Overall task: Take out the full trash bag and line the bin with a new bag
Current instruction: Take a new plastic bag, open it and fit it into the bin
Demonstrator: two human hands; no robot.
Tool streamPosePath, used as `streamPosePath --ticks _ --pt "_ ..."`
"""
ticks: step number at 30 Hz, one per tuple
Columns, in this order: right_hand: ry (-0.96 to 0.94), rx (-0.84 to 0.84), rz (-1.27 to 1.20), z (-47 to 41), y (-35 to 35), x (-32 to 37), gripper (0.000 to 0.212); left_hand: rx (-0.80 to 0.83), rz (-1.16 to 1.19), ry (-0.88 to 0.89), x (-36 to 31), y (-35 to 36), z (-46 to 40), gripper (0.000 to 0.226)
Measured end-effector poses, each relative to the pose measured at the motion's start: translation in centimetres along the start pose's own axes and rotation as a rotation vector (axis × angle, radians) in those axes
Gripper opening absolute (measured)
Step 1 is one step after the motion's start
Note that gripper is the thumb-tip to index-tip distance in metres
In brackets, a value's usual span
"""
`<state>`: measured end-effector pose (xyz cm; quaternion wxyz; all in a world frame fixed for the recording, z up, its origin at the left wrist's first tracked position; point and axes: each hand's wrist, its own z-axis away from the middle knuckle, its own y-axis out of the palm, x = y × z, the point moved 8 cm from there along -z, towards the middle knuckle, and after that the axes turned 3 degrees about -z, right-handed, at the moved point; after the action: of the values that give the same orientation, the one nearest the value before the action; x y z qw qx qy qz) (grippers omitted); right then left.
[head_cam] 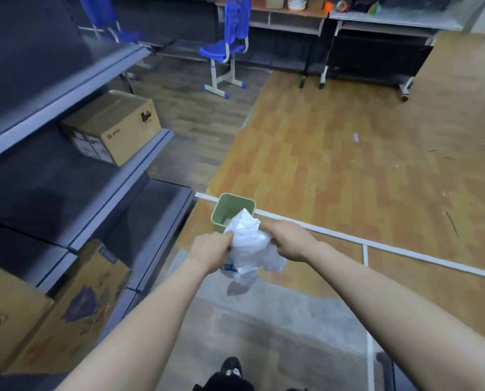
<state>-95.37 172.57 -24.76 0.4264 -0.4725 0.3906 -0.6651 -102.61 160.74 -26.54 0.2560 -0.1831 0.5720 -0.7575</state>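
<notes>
Here I see a white plastic bag (249, 249) held up in the air, in front of me and a bit over the near side of the green bin (224, 213). The bag is all crumpled and bunched up, like a soft ball. It looks thin and shiny. A loose end hangs down below the hands, and there is a small blue mark on it near the left wrist. I cannot tell if anything is inside it.

My left hand (211, 251) is on the left side of the bag. Its fingers are curled tight and they pinch the plastic. My right hand (286, 241) is on the right side. Its fingers are curled too, and they grip the bag from that side. Both hands are close together with the bag squeezed between them.

The green bin sits on the floor (320, 150), just past the hands. It stands upright, and its top is open. It touches a white line on the wooden floor. The bag hides part of its rim.

On the left there are grey shelves (66, 88) with a brown cardboard box (111, 128) on one. A blue chair (230, 46) stands far back.
</notes>
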Motion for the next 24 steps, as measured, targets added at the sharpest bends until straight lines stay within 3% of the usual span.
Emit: streamPosePath --ticks 5,17,24 --pt "0.016 -0.024 0.033 -5.8 -3.4 -4.0 0.033 0.01 -0.056 0.013 1.4 -2.3 -7.5 0.015" --pt "0.011 0.141 0.022 -19.5 -8.8 -19.8 0.064 0.091 0.044 -0.167 2.0 -3.6 -24.8 0.016" --pt "-0.017 0.244 0.003 -28.1 -10.1 -23.1 0.084 0.118 0.129 -0.304 4.5 -2.8 -28.7 0.012"
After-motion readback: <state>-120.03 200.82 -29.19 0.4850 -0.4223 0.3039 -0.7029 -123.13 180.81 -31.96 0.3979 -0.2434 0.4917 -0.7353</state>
